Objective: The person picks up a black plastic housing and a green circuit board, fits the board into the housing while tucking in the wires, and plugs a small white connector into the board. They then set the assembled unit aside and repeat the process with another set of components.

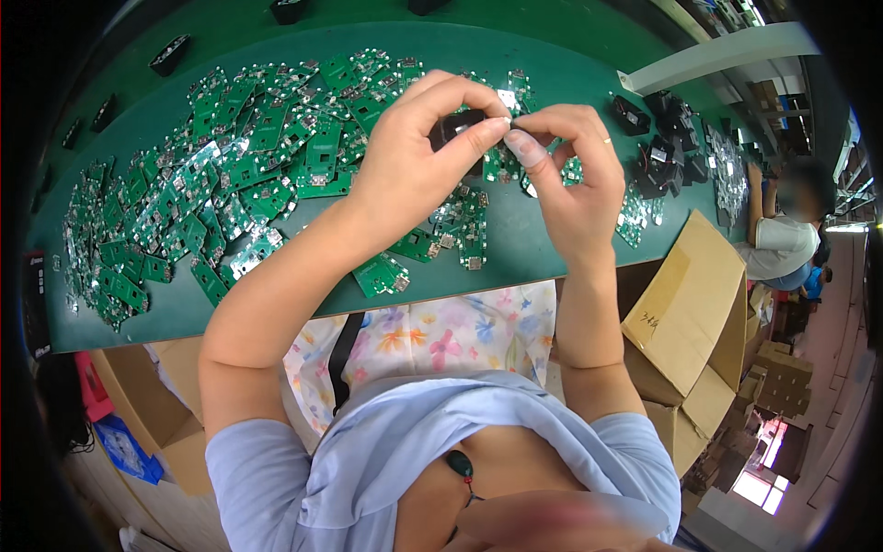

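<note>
Over the green table my left hand [418, 138] is closed around a small black plastic housing [459, 125], which shows between its thumb and fingers. My right hand [572, 166] meets it at the fingertips. Its thumb and forefinger pinch a tiny dark piece at the housing's right end, too small to name. Fingers hide most of the housing. Green circuit boards [324, 147] lie in a wide loose heap to the left of and beneath my hands, with several more [474, 230] just below them.
Black housings [667, 147] are piled on the table's right, beside another heap of boards [727, 175]. A few black housings [169, 55] stand along the far left edge. Open cardboard boxes [685, 308] flank me below the table edge. Another person [782, 235] sits farther right.
</note>
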A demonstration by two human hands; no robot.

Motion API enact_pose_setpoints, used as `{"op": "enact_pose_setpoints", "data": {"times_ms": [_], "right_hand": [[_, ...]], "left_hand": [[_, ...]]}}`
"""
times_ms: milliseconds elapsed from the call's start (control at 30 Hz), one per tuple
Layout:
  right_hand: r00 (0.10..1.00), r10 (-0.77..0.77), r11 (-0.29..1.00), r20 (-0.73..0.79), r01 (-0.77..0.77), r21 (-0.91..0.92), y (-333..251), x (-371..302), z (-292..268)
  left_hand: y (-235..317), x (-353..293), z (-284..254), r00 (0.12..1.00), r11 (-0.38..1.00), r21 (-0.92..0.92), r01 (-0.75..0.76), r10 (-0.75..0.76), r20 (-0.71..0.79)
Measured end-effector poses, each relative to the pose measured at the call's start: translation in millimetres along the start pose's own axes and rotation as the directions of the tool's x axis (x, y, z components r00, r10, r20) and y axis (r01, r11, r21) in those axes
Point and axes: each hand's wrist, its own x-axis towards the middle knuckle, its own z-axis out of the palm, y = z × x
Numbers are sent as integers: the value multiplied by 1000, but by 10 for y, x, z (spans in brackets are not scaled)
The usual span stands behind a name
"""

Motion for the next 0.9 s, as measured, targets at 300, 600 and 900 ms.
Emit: {"op": "enact_pose_setpoints", "data": {"times_ms": [300,600,900], "right_hand": [[999,-31,993,-26,33,111,75,-56,-8],[976,-182,975,122,196,-108,15,-13,-80],[951,-246,938,187,282,-202,0,43,-103]], "left_hand": [[92,-27,11,925,901,-214,378,-356,134],[24,-53,43,996,991,121,63,-54,-77],[0,-31,52,968,924,335,-186,231,-100]]}}
